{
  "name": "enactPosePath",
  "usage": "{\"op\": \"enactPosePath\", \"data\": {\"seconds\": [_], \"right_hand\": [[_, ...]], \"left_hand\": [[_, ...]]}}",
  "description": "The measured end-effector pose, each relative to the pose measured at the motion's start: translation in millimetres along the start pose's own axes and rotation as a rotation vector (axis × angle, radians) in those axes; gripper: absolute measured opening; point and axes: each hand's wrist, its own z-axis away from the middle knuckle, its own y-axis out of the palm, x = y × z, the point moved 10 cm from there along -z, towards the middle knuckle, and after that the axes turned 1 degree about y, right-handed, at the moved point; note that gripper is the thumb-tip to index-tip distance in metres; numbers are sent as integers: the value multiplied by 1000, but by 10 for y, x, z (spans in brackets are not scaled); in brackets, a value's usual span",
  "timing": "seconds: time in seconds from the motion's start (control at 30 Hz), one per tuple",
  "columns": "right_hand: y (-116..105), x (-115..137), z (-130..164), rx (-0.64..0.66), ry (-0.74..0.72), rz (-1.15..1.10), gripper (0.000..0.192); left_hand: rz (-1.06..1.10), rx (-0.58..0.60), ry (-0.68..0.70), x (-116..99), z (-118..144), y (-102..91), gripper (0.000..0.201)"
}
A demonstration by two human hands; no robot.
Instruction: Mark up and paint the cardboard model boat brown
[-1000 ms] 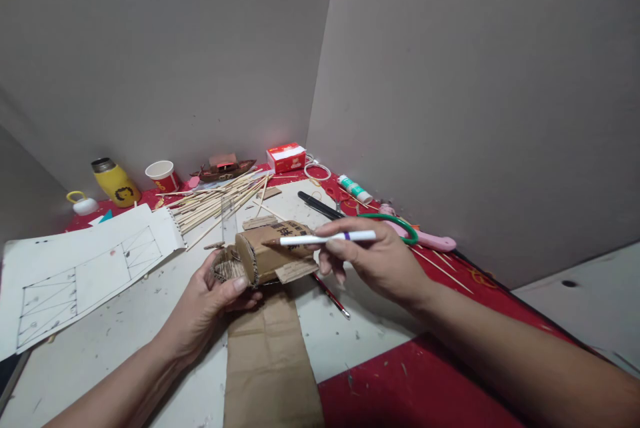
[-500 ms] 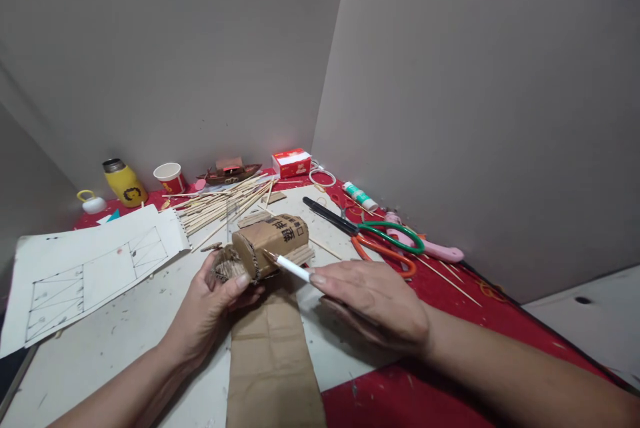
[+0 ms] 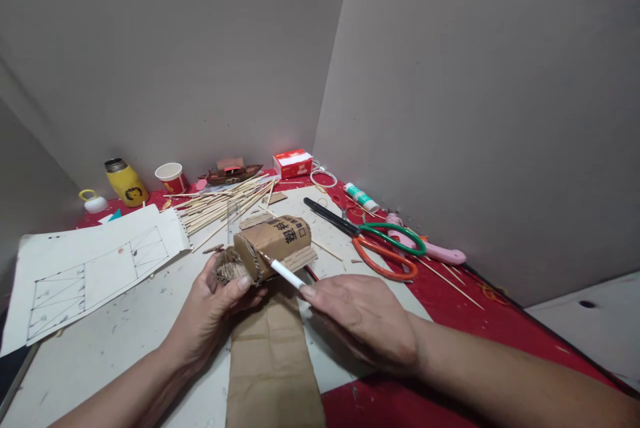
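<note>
My left hand (image 3: 213, 305) grips the near end of a curved brown cardboard roll (image 3: 274, 245) with black printed characters, holding it just above the table. My right hand (image 3: 363, 318) holds a white pencil (image 3: 283, 271) whose tip touches the roll's near edge. Under both hands lies a flat strip of brown cardboard (image 3: 273, 355) that runs toward me.
A white sheet with a ruled drawing (image 3: 90, 268) lies left. Behind are a heap of bamboo skewers (image 3: 220, 205), a yellow bottle (image 3: 125, 183), a paper cup (image 3: 170, 177), a small model boat (image 3: 231, 171) and a red box (image 3: 293, 163). Scissors (image 3: 373, 238), a glue bottle (image 3: 361, 197) and a pink tool (image 3: 435, 251) lie right.
My right hand turned the pencil from lying level above the roll, then lowered it toward me so the tip meets the roll's near edge. The scissors came into sight.
</note>
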Motion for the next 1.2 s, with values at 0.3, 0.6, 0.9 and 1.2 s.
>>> {"op": "enactPosePath", "data": {"seconds": [0.3,0.6,0.9,1.2], "right_hand": [[15,18,29,-35,-17,17,51],[-40,-45,-11,-20,28,30,54],[-64,-76,-16,1,53,39,53],[-572,-407,197,-349,456,-73,43]], "left_hand": [[-10,-28,-27,56,-15,-63,70],[-24,-19,-33,60,-22,-65,66],[-9,-40,-44,70,-39,-87,67],[20,-83,14,-17,-38,-130,79]]}}
